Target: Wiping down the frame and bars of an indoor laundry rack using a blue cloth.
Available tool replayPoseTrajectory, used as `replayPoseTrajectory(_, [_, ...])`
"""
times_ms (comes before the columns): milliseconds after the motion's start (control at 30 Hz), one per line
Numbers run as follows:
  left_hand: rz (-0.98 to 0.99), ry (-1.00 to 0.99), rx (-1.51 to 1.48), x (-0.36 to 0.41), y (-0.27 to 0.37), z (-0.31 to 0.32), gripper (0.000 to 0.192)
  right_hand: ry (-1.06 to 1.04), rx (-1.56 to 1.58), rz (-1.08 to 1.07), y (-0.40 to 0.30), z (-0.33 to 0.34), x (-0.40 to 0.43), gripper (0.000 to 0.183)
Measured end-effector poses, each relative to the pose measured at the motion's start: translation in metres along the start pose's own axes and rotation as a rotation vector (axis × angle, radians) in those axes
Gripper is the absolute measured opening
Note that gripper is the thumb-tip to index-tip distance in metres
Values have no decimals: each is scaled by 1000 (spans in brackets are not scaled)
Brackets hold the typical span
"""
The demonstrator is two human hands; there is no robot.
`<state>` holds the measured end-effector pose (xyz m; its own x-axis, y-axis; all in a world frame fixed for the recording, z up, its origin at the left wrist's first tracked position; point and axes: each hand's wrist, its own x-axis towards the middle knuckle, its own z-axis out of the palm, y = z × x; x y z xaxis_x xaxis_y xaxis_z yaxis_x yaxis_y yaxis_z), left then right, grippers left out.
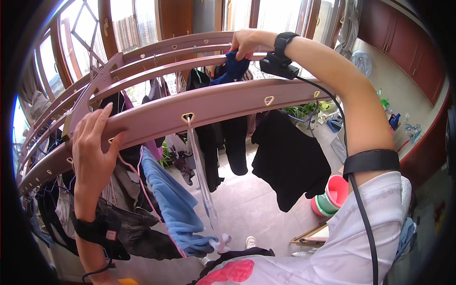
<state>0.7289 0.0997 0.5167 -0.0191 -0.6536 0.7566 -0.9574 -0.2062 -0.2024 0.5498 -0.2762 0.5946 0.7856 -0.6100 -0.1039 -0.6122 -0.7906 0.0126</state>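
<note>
A pink metal clothes-drying rack (228,98) hangs across the view before me. My left hand (93,142) lies against its front beam at the left, fingers extended and thumb apart. My right hand (247,41) reaches over the front beam and pinches a dark blue cloth (236,67) by its top, beside an inner rail (171,71). The lower part of this cloth disappears behind the front beam. A light blue towel (171,199) hangs on a pink hanger (156,210) below the left part of the beam. Farther right hangs a black garment (288,156).
Grey jeans (142,221) and several dark garments hang around the towel. Stacked plastic buckets (329,199) stand on the tiled floor (242,210) at right. Behind the rack are tall windows (278,16) and green plants (302,111). Red cabinets (399,42) line the right wall.
</note>
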Motion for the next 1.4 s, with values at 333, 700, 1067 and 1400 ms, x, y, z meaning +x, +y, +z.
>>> replayPoseTrajectory(333, [-224, -69, -239, -11, -12, 15, 42, -90, -21, 294, 172, -1, -52, 27])
replayPoseTrajectory(700, [-157, -12, -29, -36, -39, 40, 45, -41, 323, -17, 188, 7, -33, 35])
replayPoseTrajectory(1067, [-249, -218, -186, -22, -40, 35, 61, 383, 486, -175, 284, 5, -82, 22])
replayPoseTrajectory(1400, [-214, -44, 299, 60, 109, 11, 50, 136, 2085, -987, 393, 103, -124, 34])
